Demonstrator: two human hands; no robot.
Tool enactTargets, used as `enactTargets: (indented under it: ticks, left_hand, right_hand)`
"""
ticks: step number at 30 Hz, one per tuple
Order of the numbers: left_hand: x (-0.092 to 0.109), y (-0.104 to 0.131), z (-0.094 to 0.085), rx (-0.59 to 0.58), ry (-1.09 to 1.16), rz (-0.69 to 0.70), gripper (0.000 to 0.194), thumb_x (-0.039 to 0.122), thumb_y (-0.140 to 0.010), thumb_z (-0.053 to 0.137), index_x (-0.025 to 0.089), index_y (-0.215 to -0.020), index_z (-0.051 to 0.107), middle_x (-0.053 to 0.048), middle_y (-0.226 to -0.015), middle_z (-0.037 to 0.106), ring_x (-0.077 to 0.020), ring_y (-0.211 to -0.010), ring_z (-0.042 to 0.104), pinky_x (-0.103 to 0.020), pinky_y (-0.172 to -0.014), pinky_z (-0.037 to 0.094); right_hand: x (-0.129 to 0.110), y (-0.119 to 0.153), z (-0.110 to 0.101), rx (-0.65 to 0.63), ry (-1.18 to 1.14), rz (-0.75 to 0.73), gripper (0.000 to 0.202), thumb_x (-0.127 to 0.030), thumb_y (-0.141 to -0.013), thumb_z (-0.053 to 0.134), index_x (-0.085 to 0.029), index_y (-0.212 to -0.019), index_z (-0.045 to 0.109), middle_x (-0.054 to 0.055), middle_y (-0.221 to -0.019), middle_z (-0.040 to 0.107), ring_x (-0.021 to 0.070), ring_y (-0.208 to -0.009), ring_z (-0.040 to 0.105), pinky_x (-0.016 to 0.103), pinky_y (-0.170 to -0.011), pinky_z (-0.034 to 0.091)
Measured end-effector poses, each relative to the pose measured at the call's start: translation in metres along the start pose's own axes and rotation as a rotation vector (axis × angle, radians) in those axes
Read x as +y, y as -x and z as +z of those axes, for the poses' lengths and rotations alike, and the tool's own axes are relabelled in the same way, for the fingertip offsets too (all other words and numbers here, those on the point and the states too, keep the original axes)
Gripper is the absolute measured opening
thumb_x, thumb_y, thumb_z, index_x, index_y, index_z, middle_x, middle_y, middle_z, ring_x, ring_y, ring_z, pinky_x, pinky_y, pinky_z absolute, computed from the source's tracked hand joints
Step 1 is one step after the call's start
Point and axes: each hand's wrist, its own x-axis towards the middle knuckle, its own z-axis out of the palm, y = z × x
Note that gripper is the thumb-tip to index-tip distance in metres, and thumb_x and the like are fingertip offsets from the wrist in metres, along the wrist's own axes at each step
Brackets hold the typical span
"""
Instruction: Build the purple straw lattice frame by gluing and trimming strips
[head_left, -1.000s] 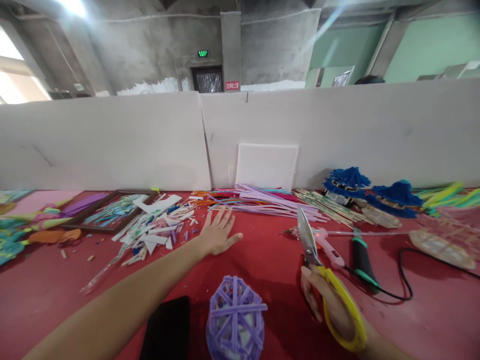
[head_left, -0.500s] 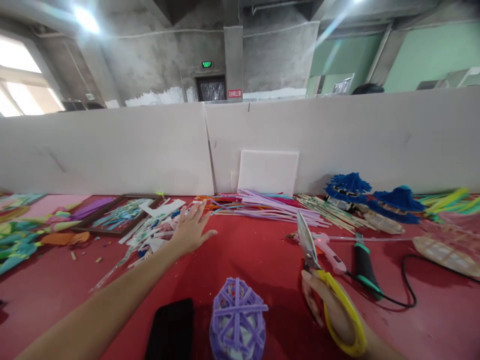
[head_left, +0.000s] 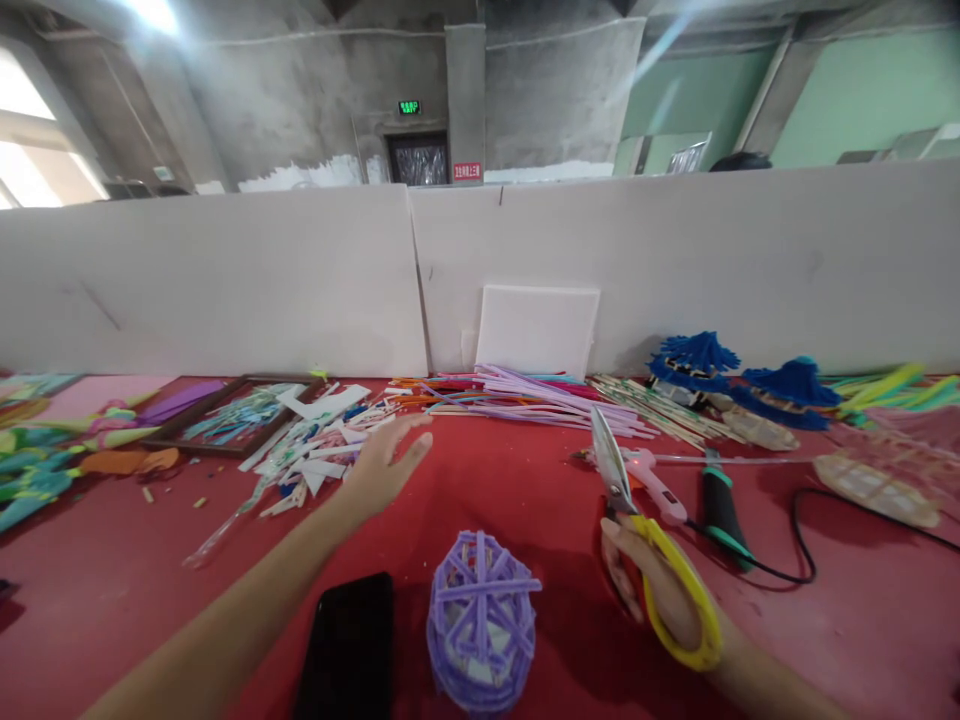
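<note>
Red tabletop [head_left: 510, 480] spreads between the left hand [head_left: 379, 475] and the right hand [head_left: 657, 575], bounded at the far edge by two white panels [head_left: 225, 290]. One purple lattice oval [head_left: 484, 625] sits low between the hands, just right of one black phone [head_left: 349, 650], which the view's lower edge cuts off. The left hand is wide, thumb apart from fingers, by the white scraps [head_left: 326, 465]; whether it touches them cannot be told. The right hand grips one pair of yellow-handled scissors [head_left: 643, 527], blades together, partly hiding one pink glue gun [head_left: 660, 492]. Two blue-topped pieces [head_left: 793, 390] stand beyond; purple strips [head_left: 540, 395] overlap too closely to count.
</note>
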Motion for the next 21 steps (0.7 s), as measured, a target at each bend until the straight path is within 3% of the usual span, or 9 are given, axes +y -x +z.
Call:
enactTargets:
  ticks: [2, 5, 6, 9, 12, 15, 18, 21]
  left_hand:
    - [0.017, 0.026, 0.003, -0.106, 0.168, 0.073, 0.078, 0.072, -0.093, 0.023, 0.018, -0.145, 0.043, -0.018, -0.145, 0.051, -0.0311, -0.135, 0.047, -0.049, -0.113, 0.037]
    - [0.038, 0.061, 0.008, -0.280, 0.377, 0.168, 0.112, 0.091, -0.064, 0.048, 0.022, -0.151, 0.035, -0.016, -0.156, 0.038, -0.0371, -0.142, 0.037, -0.049, -0.115, 0.034]
    - [0.043, 0.070, 0.010, -0.414, 0.543, 0.137, 0.121, 0.085, -0.054, 0.066, 0.025, -0.153, 0.029, -0.015, -0.162, 0.026, -0.0397, -0.146, 0.027, -0.053, -0.118, 0.025]
    - [0.054, 0.082, 0.018, -0.511, 0.930, -0.034, 0.130, 0.057, -0.045, 0.092, 0.033, -0.153, 0.023, -0.015, -0.161, 0.028, -0.0408, -0.145, 0.030, -0.057, -0.118, 0.022]
    - [0.064, 0.084, 0.024, -0.558, 1.121, -0.167, 0.120, 0.035, -0.050, 0.096, 0.032, -0.150, 0.029, -0.017, -0.149, 0.046, -0.0377, -0.130, 0.052, -0.055, -0.109, 0.038]
    - [0.072, 0.085, 0.027, -0.576, 1.270, -0.261, 0.096, 0.026, -0.063, 0.090, 0.031, -0.143, 0.037, -0.014, -0.129, 0.063, -0.0305, -0.112, 0.066, -0.048, -0.096, 0.050]
    - [0.076, 0.088, 0.027, -0.462, 1.396, -0.293, 0.079, 0.025, -0.067, 0.088, 0.031, -0.134, 0.048, -0.010, -0.122, 0.067, -0.0269, -0.108, 0.068, -0.039, -0.090, 0.053]
    - [0.078, 0.089, 0.026, -0.287, 1.416, -0.370, 0.072, 0.039, -0.064, 0.089, 0.025, -0.127, 0.058, -0.010, -0.117, 0.070, -0.0289, -0.107, 0.067, -0.038, -0.092, 0.052]
  right_hand:
    - [-0.003, 0.005, 0.000, 0.000, 0.026, 0.010, 0.059, -0.078, -0.072, 0.057, -0.022, -0.059, 0.044, -0.008, -0.036, 0.041, 0.0072, -0.029, 0.036, 0.020, -0.034, 0.028]
    - [-0.011, 0.018, 0.002, -0.016, 0.129, 0.054, 0.061, -0.081, -0.071, 0.056, -0.021, -0.061, 0.046, -0.007, -0.040, 0.041, 0.0079, -0.035, 0.038, 0.021, -0.038, 0.029]
    - [-0.013, 0.024, 0.002, -0.020, 0.175, 0.056, 0.062, -0.082, -0.071, 0.055, -0.021, -0.061, 0.047, -0.007, -0.042, 0.041, 0.0083, -0.037, 0.039, 0.021, -0.039, 0.030]
    - [-0.021, 0.038, 0.005, -0.003, 0.313, -0.005, 0.061, -0.081, -0.071, 0.056, -0.021, -0.061, 0.049, -0.006, -0.049, 0.042, 0.0097, -0.045, 0.040, 0.022, -0.043, 0.033]
    - [-0.027, 0.043, 0.005, -0.016, 0.415, -0.093, 0.057, -0.077, -0.072, 0.058, -0.021, -0.062, 0.055, -0.002, -0.054, 0.049, 0.0129, -0.051, 0.045, 0.024, -0.046, 0.038]
    - [-0.031, 0.037, 0.001, -0.026, 0.575, -0.146, 0.052, -0.071, -0.074, 0.059, -0.022, -0.058, 0.052, -0.001, -0.053, 0.050, 0.0144, -0.050, 0.044, 0.025, -0.045, 0.034]
    - [-0.033, 0.029, -0.005, 0.056, 0.860, -0.146, 0.048, -0.066, -0.075, 0.059, -0.023, -0.055, 0.049, 0.001, -0.050, 0.051, 0.0154, -0.047, 0.043, 0.027, -0.046, 0.028]
    - [-0.031, 0.023, -0.011, 0.105, 1.080, -0.108, 0.044, -0.064, -0.076, 0.058, -0.024, -0.058, 0.054, 0.005, -0.053, 0.060, 0.0203, -0.048, 0.052, 0.029, -0.048, 0.029]
